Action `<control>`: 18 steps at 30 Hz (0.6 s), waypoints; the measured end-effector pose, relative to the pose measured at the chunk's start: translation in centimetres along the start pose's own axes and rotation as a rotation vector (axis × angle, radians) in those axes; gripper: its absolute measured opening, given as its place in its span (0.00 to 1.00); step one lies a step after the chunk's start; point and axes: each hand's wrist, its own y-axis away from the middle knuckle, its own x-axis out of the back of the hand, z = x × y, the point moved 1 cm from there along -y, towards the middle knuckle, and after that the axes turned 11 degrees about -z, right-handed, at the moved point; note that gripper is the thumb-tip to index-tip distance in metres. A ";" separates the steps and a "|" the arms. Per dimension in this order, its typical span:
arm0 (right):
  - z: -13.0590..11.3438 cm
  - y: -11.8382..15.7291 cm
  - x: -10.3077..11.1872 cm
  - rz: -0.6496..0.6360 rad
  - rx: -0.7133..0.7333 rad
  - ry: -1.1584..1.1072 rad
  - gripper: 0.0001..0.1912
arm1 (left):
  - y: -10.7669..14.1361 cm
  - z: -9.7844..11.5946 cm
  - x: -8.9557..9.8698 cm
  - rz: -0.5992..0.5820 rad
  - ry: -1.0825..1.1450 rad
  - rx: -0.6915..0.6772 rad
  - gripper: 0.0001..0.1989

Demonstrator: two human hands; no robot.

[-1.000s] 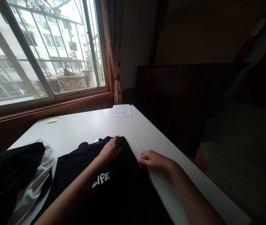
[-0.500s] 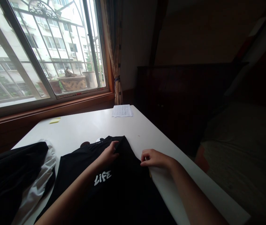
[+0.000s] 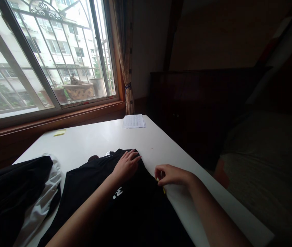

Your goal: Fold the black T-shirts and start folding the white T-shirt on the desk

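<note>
A black shirt [image 3: 89, 185] with white lettering, partly covered by my left forearm, lies spread over the white table. My left hand [image 3: 127, 165] rests flat on the shirt near its far right corner, fingers stretched out. At the shirt's right edge, my right hand [image 3: 167, 174] pinches the fabric between thumb and forefinger. Small yellow bits show beside these fingertips and a little lower along that edge; what they are I cannot make out.
Black and white cloth [image 3: 14, 192] is heaped on the left of the white table [image 3: 96, 137]. Papers [image 3: 134, 121] and a yellow slip [image 3: 59, 132] lie toward the back. A dark round object [image 3: 93, 158] touches the shirt's far edge. A barred window [image 3: 66, 51] stands behind.
My left hand has moved forward and right and flattened onto the shirt's corner, where a raised fold was. My right hand stays at the edge, its pinch slightly shifted.
</note>
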 end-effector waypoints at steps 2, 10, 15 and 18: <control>0.1 0.0 0.1 -0.005 0.034 0.010 0.14 | -0.9 -0.1 -1.4 -0.056 0.037 0.004 0.22; 0.8 0.0 0.2 -0.065 -0.007 -0.105 0.13 | -2.3 -2.9 -3.5 -0.086 0.144 0.141 0.27; 1.0 0.0 0.0 -0.023 -0.048 -0.032 0.09 | -2.7 -3.5 -3.7 -0.085 0.141 0.156 0.27; 1.5 0.0 0.0 -0.022 -0.061 -0.038 0.08 | -2.7 -3.5 -3.7 -0.073 0.142 0.160 0.27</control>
